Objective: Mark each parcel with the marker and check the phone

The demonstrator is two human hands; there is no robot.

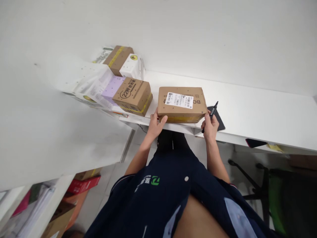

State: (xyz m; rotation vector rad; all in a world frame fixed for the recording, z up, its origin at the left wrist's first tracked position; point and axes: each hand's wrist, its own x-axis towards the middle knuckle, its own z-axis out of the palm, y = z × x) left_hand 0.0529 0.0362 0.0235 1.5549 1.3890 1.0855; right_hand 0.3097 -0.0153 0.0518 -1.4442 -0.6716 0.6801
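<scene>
A brown cardboard box (182, 114) with a white shipping label (178, 100) on its top lies at the front edge of the white table, yellow tape along its near side. My left hand (156, 126) grips the box's near left corner, thumb on the front side. At the near right corner, my right hand (210, 127) has its fingers closed around a black marker pen (214, 110) that points up and away. Those fingers also touch the box. Partly behind the right hand lies a flat black pad (219, 119) on the table.
Left of the box stand another carton (133, 94), a taped carton (118, 59) and white-and-purple packages (112, 88). The white table (260, 110) runs along the wall. A dark phone-like object (255, 142) sits beneath its edge. An office chair (277, 198) stands lower right, shelves (47, 211) lower left.
</scene>
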